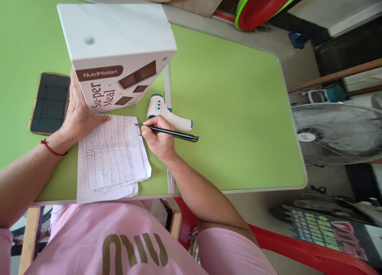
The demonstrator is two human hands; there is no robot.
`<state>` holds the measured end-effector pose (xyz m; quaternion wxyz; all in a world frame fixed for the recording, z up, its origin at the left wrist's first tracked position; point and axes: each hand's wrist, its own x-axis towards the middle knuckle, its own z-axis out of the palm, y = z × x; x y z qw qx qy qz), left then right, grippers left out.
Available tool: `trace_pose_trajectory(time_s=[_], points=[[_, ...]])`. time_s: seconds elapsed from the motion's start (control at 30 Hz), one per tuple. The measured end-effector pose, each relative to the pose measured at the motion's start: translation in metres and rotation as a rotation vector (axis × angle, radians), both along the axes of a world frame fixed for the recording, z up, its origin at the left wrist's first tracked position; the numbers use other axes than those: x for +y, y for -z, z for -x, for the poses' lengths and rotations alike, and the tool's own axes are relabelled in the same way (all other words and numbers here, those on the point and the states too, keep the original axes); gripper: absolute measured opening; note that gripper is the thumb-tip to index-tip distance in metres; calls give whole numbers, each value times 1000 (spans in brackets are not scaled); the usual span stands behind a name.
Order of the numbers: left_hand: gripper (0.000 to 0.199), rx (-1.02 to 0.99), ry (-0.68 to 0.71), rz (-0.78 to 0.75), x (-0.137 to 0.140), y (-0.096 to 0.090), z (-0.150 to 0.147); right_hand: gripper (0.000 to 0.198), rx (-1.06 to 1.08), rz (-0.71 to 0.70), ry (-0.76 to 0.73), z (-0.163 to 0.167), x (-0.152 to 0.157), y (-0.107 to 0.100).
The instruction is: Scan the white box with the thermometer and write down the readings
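Note:
My right hand [159, 141] grips a black pen [182, 135], its tip at the upper right edge of a stack of handwritten paper sheets [113, 159]. My left hand [78, 116] lies flat with its thumb spread onto the top of the sheets, and its fingers run along the left side of a white NutriMotion box [119, 32]. The box hides part of those fingers. Just beyond my right hand is a white and blue infrared thermometer [156, 106]. A smartphone [50, 104] with a dark screen rests to the left of my left hand.
Everything stands on a green table [232, 108] with a pale edge and a seam across it. A standing fan [337, 133] is past the right end. Red and green round basins [265, 6] lean at the back. A red chair [298, 249] is below.

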<state>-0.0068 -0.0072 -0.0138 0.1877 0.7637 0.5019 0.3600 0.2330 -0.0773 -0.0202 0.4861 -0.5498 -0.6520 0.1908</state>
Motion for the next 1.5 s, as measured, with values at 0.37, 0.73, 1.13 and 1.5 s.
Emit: trace_pose_trajectory(time_s=[0.37, 0.73, 1.13, 1.5], points=[[107, -6, 5, 62, 0, -1, -1, 11, -14, -36, -41, -1, 2, 0], [97, -1, -9, 54, 1, 0, -1, 12, 38, 0, -30, -1, 0, 1], [91, 1, 1, 26, 0, -2, -1, 10, -2, -3, -37, 0, 1, 1], [93, -3, 2, -5, 0, 1, 0, 10, -22, 22, -30, -1, 1, 1]])
